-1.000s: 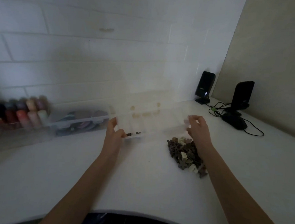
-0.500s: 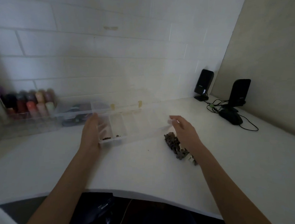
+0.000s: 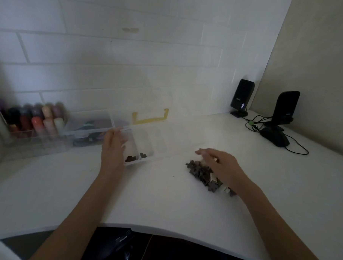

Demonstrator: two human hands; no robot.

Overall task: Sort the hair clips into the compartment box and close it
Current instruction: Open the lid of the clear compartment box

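A clear compartment box [image 3: 146,146] lies open on the white counter [image 3: 163,198], its lid raised toward the far wall. A few dark hair clips [image 3: 130,158] sit in its two near-left compartments. The left hand [image 3: 112,149] rests against the box's left end, fingers fairly straight. The right hand [image 3: 220,163] hovers over a pile of brown and cream clips [image 3: 200,172] to the right of the box; contact is unclear through blur. Two black speakers [image 3: 243,95] stand at the far right.
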